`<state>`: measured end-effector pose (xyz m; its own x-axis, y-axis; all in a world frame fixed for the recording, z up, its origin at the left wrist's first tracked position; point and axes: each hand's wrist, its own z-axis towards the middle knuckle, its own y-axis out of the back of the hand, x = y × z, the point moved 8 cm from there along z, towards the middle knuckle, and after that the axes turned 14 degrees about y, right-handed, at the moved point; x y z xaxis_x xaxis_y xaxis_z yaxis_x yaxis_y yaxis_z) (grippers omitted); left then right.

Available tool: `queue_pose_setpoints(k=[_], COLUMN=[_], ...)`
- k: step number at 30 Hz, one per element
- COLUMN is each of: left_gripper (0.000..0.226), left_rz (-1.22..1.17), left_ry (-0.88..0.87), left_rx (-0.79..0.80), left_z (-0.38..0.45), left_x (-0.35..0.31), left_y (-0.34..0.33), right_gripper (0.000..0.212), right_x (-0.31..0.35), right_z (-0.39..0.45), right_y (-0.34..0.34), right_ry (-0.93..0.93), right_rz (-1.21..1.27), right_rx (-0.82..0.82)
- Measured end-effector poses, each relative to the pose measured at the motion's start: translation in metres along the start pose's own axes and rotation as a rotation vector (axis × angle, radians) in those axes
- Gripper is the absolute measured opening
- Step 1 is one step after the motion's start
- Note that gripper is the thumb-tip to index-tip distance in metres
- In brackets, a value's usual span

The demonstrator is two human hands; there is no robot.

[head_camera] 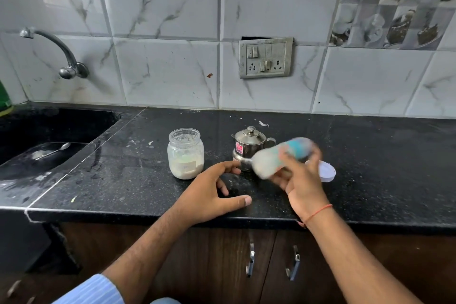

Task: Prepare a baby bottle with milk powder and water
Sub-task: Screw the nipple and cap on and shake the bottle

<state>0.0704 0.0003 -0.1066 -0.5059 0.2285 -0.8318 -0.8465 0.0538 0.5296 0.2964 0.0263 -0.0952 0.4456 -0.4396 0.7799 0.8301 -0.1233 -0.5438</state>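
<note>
The right hand point(299, 175) grips the baby bottle point(281, 157) round its middle and holds it tilted above the black counter point(370, 168), just in front of the small steel pot point(249, 149); the bottle is smeared with motion blur, so it looks as if it is being shaken, with a pale body toward the left and a teal band toward the upper right. Whether its cap is fully sealed cannot be told through the blur. The left hand point(212, 192) lies relaxed on the counter, fingers loosely spread and holding nothing, its fingertips near the foot of the pot. The open glass jar point(186, 153) of milk powder stands to the left, about a third full, and a white lid point(325, 170) lies on the counter behind the right hand. A spoon point(53, 150) rests in the sink point(49, 126) at the far left. By my reading, powder and water are already in and mixing is the step in hand. The bottle is probably light plastic, stiff enough to take a firm squeeze, yet smooth and likely slippery if damp, so a full wrap round the waist below the collar suits it best, with a finger over the top if the seal is in doubt. The glass jar is the fragile thing here and stands close to the left hand.
</note>
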Motion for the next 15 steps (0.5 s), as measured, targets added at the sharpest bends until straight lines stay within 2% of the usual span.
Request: queue_pose_setpoints(k=[1,2,5,6,8,9,10,12,13,15], left_gripper=[0.08,0.079,0.082,0.083,0.083,0.083,0.082,0.082,0.082,0.084], left_rz=[0.008,0.01,0.006,0.013,0.037,0.041,0.037,0.017,0.015,0.022], left_ry=[-0.006,-0.008,-0.001,-0.001,-0.01,-0.012,-0.012,-0.009,-0.01,-0.012], left_rx=[-0.001,-0.001,-0.006,-0.01,-0.017,-0.018,-0.017,-0.013,-0.013,-0.009], left_z=[0.0,-0.001,0.0,0.0,-0.001,-0.001,-0.001,-0.002,-0.001,0.0], left_x=[0.0,0.0,0.0,0.0,-0.001,-0.001,-0.001,0.0,0.0,0.0], left_y=[0.0,0.0,0.001,0.0,-0.001,0.0,0.0,0.001,0.0,-0.002], right_gripper=[0.067,0.069,0.066,0.067,0.069,0.07,0.069,0.062,0.06,0.062], right_x=[-0.003,-0.005,0.003,0.002,-0.003,-0.006,-0.004,0.004,0.004,0.002], right_z=[-0.006,-0.008,0.0,0.001,-0.007,-0.01,-0.008,-0.001,0.001,-0.005], right_y=[-0.01,-0.014,0.01,0.008,-0.012,-0.017,-0.013,0.009,0.011,-0.009], right_ry=[-0.024,-0.017,0.064,0.039,-0.039,-0.049,-0.004,0.064,0.053,0.01], right_rz=[-0.063,-0.104,0.074,0.07,-0.038,-0.085,-0.1,0.056,0.072,-0.043], right_rx=[0.123,0.173,-0.128,-0.116,0.135,0.196,0.141,-0.112,-0.139,0.083])
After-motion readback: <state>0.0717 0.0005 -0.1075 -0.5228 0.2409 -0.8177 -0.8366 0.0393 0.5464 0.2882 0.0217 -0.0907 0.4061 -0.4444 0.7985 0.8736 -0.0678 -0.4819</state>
